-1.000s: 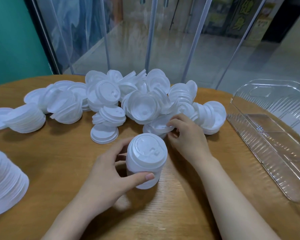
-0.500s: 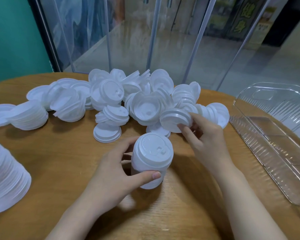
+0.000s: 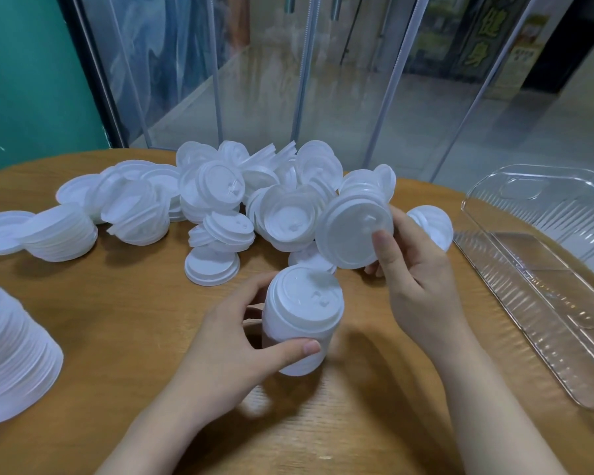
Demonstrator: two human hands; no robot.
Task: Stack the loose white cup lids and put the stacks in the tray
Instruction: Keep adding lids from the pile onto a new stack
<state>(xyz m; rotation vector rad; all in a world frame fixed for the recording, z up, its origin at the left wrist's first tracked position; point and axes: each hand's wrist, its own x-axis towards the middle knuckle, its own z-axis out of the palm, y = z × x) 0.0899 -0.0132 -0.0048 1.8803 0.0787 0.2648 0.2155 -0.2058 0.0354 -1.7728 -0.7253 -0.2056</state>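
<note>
White lid stack [image 3: 300,323] gripped by the left hand [image 3: 230,341], right hand [image 3: 414,275] pinching a few lids [image 3: 352,234] just above it.

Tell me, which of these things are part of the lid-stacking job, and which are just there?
Part of the job:
- stack of lids gripped by the left hand
- lids held in the right hand
- loose pile
- clear tray

Just there:
- wooden table
- glass panels
- green wall

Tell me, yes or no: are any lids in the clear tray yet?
No. The clear tray on the right shows only its bare ribbed bottom, with no lids inside.
</note>
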